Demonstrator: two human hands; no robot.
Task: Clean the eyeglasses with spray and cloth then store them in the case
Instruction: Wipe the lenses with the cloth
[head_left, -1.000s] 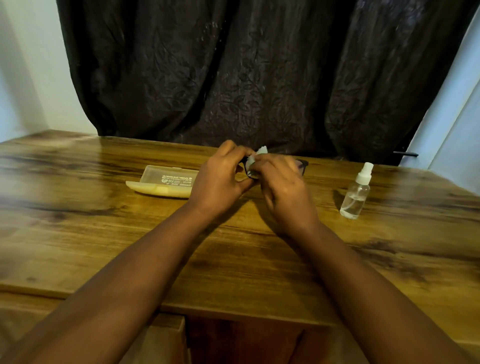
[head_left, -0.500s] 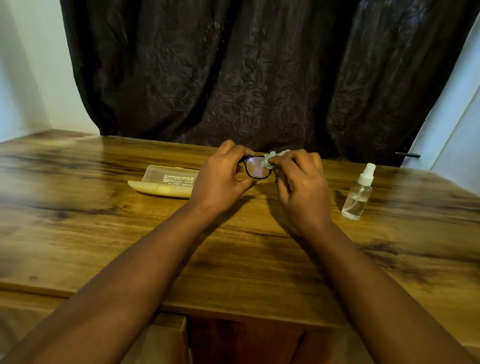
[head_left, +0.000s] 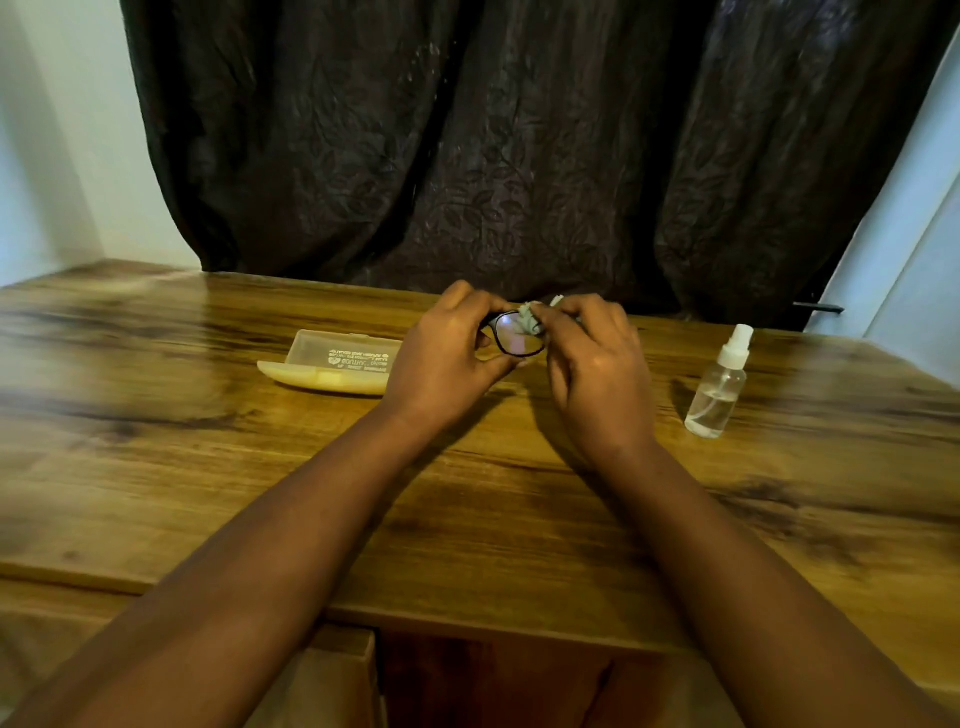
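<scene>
A dark curtain (head_left: 519, 145) hangs behind the wooden desk (head_left: 208, 467). Above the far edge, the left hand (head_left: 447, 358) grips the glasses (head_left: 517, 340) by the frame while the right hand (head_left: 597, 374) pinches a cloth (head_left: 530, 319) against a lens. The open case (head_left: 332, 361) lies left of the hands, the spray (head_left: 719, 384) stands right.

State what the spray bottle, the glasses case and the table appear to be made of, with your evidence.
Spray bottle: clear plastic, probably; liquid shows through.
Glasses case: pale yellowish translucent plastic, printed lid.
Table: wood or wood-look laminate, glossy; grain and glare visible.
</scene>
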